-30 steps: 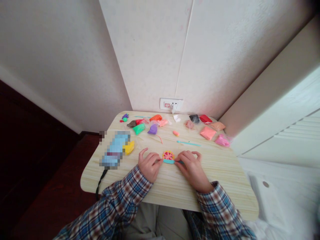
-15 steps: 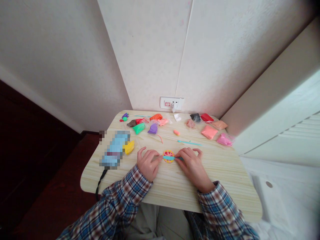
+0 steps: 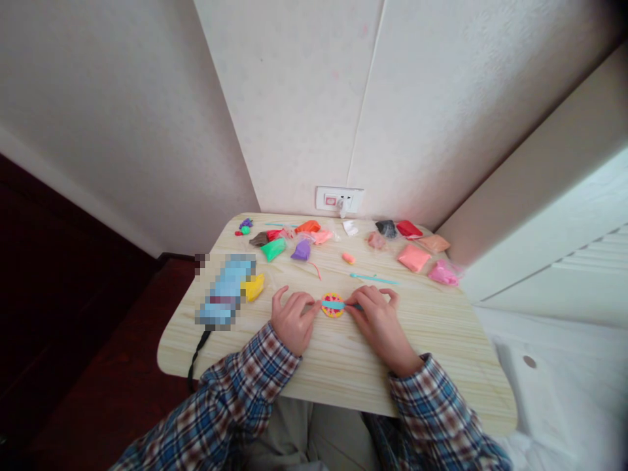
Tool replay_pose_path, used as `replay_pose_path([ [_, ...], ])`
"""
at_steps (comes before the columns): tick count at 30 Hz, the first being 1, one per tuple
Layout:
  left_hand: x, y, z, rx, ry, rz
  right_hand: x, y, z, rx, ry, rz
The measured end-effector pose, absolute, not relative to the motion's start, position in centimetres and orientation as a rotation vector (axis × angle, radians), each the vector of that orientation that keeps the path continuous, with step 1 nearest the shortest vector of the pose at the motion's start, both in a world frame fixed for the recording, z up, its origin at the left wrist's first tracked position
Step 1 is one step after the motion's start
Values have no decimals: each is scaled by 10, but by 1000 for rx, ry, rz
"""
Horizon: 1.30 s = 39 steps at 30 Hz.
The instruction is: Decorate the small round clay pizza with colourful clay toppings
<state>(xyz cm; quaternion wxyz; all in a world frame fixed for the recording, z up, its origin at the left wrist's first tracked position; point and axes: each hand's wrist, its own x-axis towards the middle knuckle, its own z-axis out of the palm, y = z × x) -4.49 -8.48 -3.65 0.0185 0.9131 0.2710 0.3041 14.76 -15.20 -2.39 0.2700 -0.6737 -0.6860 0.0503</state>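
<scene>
Now the blue tool (image 3: 333, 305) farther forward over the disc (image 3: 333, 314)

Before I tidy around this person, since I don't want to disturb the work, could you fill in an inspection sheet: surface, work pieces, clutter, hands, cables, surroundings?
Surface: pale wood-grain table, rounded corners.
Work pieces: yellow-rimmed disc on the table; blue flat tool across its middle, contact unclear.
Clutter: green bag, purple bag, yellow bag, others; blue stick; blurred-out light-blue object.
Hands: right hand pinches the flat tool's right end; left hand at its left end, grip unclear.
Cables: black cord from the blurred-out object over the near edge.
Surroundings: wall socket behind, white plug in it.
</scene>
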Motion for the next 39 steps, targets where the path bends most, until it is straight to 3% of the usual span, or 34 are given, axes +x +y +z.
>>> replay_pose_path([
  [39,-44,-85,-35,2739,947,793,149,-147,-26,-1823,-1826,105],
])
